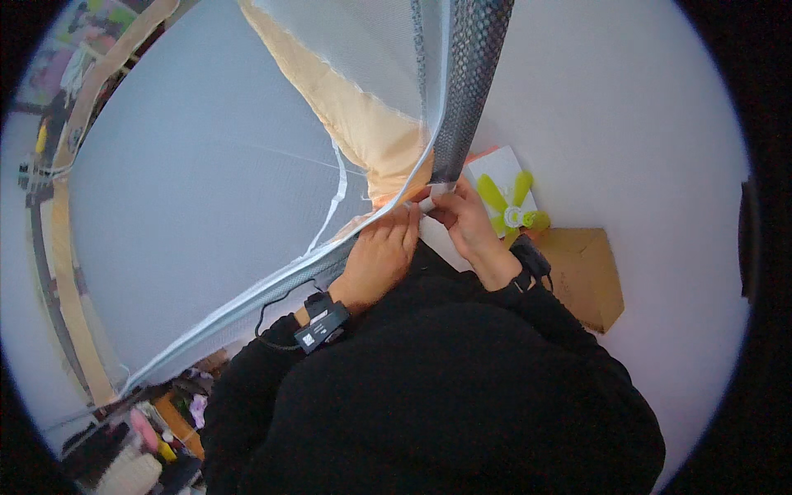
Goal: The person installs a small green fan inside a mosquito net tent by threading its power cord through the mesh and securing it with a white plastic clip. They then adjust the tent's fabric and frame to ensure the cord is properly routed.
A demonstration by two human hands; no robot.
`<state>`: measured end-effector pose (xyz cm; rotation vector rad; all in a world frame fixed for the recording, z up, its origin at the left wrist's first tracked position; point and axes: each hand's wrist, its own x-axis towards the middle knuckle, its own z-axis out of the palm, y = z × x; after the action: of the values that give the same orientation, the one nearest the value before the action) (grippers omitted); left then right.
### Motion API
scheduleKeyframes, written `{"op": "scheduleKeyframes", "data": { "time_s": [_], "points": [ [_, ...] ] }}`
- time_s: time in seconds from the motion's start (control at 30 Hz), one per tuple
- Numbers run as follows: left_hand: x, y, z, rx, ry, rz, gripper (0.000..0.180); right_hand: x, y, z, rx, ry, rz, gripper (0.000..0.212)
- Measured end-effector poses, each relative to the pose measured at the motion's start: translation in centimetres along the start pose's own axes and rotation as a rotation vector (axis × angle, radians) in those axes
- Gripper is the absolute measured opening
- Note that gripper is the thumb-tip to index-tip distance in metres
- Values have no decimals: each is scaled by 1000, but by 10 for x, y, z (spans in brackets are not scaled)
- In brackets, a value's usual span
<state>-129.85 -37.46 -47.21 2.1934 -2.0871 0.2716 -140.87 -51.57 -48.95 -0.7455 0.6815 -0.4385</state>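
Observation:
A large mosquito net (198,165) with white mesh, a peach fabric border (388,144) and a pale piped edge (239,301) spreads out in front of me. At its gathered corner my left hand (381,260) has its fingers closed over the piped edge. Just to the right, my right hand (470,221) pinches a small white piece (439,196) at the lower end of a dark patterned mesh strip (470,82). What kind of piece it is, I cannot make out. The fingertips of both hands nearly meet there. A thin white strap (337,198) hangs inside the net.
Right of my hands are a small fan with lime-green blades (514,210), a white box (495,165) behind it and a brown cardboard box (584,272). A pale wall (627,107) rises on the right. Mixed household items (161,433) lie at lower left.

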Motion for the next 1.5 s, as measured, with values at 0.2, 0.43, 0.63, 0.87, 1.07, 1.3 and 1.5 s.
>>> {"op": "scheduleKeyframes", "data": {
  "time_s": [0.2, 0.43, 0.63, 0.87, 1.07, 1.3, 1.5],
  "points": [
    [23, -17, 28, -732, -108, -201, 33, 0, 23, 8, -24, 119, -172, 26],
    [54, -38, 44, -879, -352, 51, 28, 20, 44, 33, 167, 377, -429, 34],
    [28, -24, 53, -889, -363, 9, 19, 41, 40, 39, -724, 990, -729, 13],
    [30, -26, 55, -799, -175, 175, 14, 52, 30, 45, -789, 1167, -921, 11],
    [38, -35, 47, -577, -3, 207, 11, 58, 2, 50, -908, 1112, -1030, 17],
    [21, -29, 26, -273, 140, 337, 12, 48, -8, 48, -1036, 975, -1130, 21],
    [22, -24, 15, -341, -19, 206, 14, 44, -13, 42, -1066, 937, -1156, 19]
  ]
}}
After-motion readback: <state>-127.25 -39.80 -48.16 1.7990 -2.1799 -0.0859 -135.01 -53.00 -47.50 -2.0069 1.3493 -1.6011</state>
